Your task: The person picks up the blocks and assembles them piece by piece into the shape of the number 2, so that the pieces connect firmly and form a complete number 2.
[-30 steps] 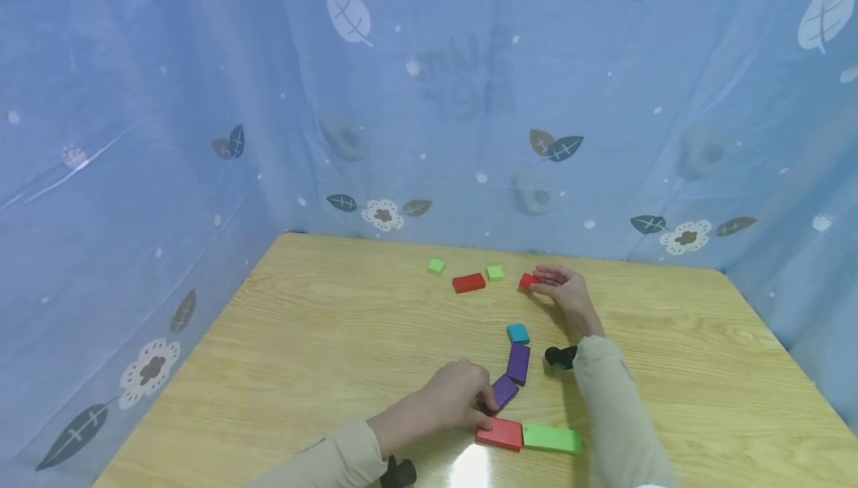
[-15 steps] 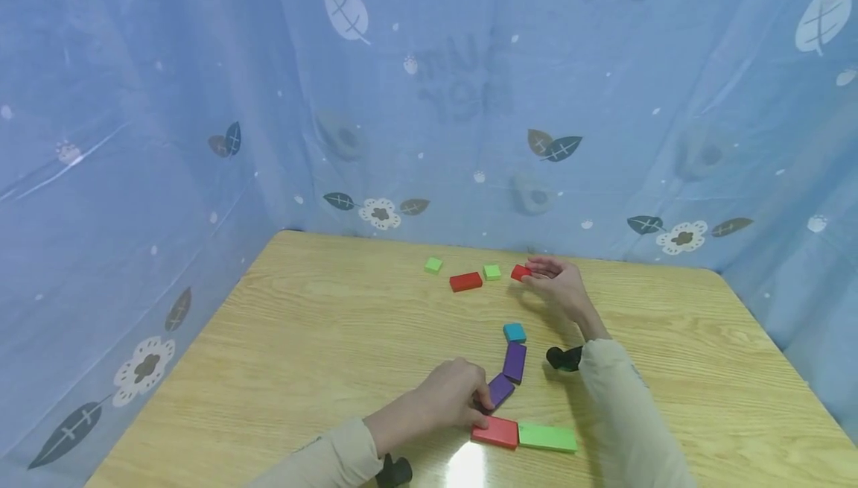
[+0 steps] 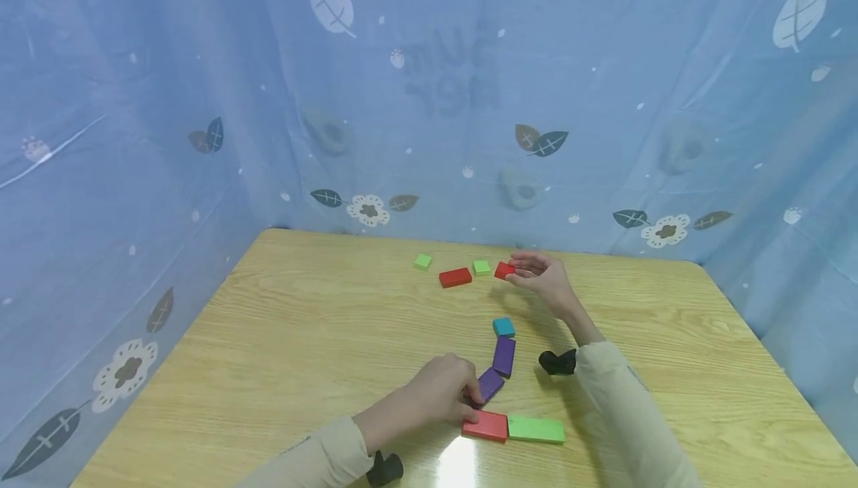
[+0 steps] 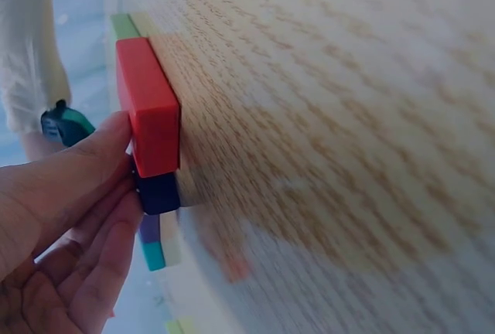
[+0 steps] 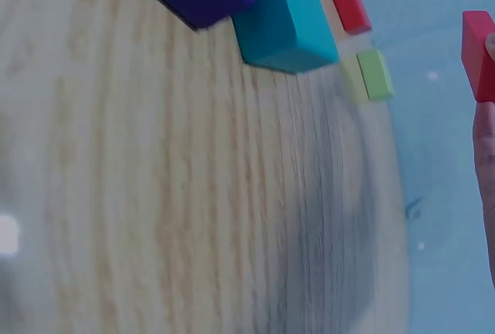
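Observation:
In the head view, my right hand [image 3: 546, 283] pinches a small red block [image 3: 505, 270] between thumb and fingers, off the table near its back edge; the right wrist view shows this red block [image 5: 477, 56] against the curtain. My left hand [image 3: 439, 391] is at the front, its thumb on a longer red block [image 3: 485, 426] and its curled fingers at the end of a purple block [image 3: 491, 385]. A green block [image 3: 536, 430] lies end to end with that red one. Beyond the held purple block, a second purple block [image 3: 504, 357] and a teal block [image 3: 504, 327] continue the curved line.
At the back of the wooden table [image 3: 322, 324] lie a dark red block [image 3: 455, 277] and two small green blocks, one to the left [image 3: 422, 261] and one to the right [image 3: 481, 268]. Blue patterned curtains [image 3: 429, 100] stand behind the table and along both sides.
My right hand has lifted the small red block from the table and carried it slightly left, closer to the green block. My left hand stays at the red and purple blocks. The head view has shifted slightly.

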Demonstrator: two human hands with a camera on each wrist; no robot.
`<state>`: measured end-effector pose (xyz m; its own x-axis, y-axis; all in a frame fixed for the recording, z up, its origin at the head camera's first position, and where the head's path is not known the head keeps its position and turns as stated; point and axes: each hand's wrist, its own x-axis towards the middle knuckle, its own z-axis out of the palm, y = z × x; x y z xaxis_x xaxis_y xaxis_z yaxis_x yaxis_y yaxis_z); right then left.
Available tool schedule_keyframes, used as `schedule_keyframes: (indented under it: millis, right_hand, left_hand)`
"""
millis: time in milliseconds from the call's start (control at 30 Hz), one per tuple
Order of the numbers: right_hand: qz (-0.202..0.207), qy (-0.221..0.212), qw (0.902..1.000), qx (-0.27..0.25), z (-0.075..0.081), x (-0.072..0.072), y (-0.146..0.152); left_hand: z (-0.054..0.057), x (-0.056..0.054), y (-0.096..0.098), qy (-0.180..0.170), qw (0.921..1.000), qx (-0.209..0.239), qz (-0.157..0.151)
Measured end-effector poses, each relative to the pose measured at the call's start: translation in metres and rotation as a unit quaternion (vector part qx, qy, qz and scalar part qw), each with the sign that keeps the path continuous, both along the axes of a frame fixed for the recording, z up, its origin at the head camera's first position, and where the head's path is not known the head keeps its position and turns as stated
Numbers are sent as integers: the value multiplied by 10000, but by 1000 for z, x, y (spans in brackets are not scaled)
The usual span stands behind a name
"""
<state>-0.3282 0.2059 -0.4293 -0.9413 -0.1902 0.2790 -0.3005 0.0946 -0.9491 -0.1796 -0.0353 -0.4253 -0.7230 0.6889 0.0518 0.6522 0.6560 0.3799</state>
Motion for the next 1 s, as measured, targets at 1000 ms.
schedule_keyframes:
  millis: [1000]
  right_hand:
    - [1089,68,9939,182,6,35,-17]
  left_hand:
    - [1,0,0,122,9999,-37,-66]
